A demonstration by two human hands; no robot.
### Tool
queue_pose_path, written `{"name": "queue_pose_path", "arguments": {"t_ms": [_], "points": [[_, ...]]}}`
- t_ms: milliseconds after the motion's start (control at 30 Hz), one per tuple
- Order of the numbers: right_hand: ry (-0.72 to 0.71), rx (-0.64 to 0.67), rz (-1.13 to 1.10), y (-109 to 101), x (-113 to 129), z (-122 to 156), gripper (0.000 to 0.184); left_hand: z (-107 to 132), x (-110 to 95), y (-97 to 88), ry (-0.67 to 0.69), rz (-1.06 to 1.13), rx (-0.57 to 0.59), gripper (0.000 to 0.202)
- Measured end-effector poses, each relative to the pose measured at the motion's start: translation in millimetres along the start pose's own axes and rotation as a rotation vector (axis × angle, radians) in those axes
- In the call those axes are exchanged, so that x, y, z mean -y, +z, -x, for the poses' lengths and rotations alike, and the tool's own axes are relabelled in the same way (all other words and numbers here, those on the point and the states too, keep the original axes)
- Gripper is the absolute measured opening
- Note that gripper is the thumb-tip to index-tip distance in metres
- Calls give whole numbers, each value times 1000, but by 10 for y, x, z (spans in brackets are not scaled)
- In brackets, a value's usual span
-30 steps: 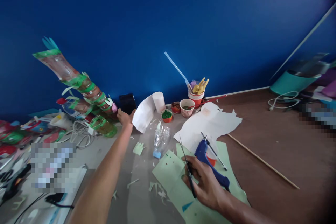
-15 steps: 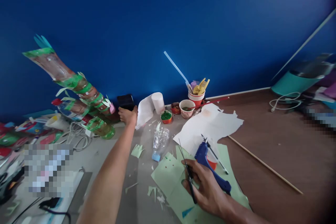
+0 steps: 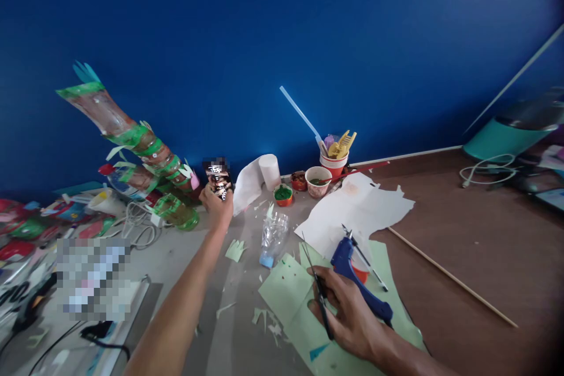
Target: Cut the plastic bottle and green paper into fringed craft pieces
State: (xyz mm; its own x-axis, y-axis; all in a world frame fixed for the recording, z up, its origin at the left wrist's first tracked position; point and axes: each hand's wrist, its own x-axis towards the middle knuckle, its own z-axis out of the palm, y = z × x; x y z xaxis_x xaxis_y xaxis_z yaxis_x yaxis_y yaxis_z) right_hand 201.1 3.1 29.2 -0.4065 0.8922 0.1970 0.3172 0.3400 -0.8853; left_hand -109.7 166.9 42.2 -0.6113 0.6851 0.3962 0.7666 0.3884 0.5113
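My left hand (image 3: 218,205) is wrapped around a black phone (image 3: 217,176) near the wall; its screen is lit, partly blurred. Held low over light green paper (image 3: 286,285), my right hand (image 3: 348,311) grips black tweezers (image 3: 322,299) whose thin tips point up and away. Just beyond that hand lies a blue hot glue gun (image 3: 346,258), with a pen (image 3: 368,264) alongside. A clear bottle piece with a blue cap (image 3: 274,238) lies between my arms. Left of the phone leans a painted green and brown bottle model (image 3: 154,153).
A white paper roll (image 3: 269,171), a green paint cup (image 3: 282,194) and a cup of tools (image 3: 333,163) stand along the wall. A wooden stick (image 3: 453,276) lies right of torn white paper (image 3: 352,202). Cables (image 3: 143,226) and clutter fill the left side.
The phone's screen, dark before, is now lit. My left hand stays around it, and my right hand keeps its grip on the tweezers. The whole view has shifted slightly.
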Motion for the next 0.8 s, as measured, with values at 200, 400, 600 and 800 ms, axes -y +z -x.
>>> {"name": "queue_pose_path", "arguments": {"t_ms": [200, 400, 600, 800], "points": [[-27, 53, 83, 4, 17, 8, 32, 212, 173, -149, 194, -151, 78, 44], [-33, 73, 92, -3, 16, -7, 31, 239, 323, -153, 282, -267, 118, 49], [-11, 84, 89, 2, -33, -20, 32, -92, 287, -139, 386, -373, 40, 51], [17, 81, 109, 13, -62, -11, 34, -518, 19, -373, 362, -305, -98, 60]]}}
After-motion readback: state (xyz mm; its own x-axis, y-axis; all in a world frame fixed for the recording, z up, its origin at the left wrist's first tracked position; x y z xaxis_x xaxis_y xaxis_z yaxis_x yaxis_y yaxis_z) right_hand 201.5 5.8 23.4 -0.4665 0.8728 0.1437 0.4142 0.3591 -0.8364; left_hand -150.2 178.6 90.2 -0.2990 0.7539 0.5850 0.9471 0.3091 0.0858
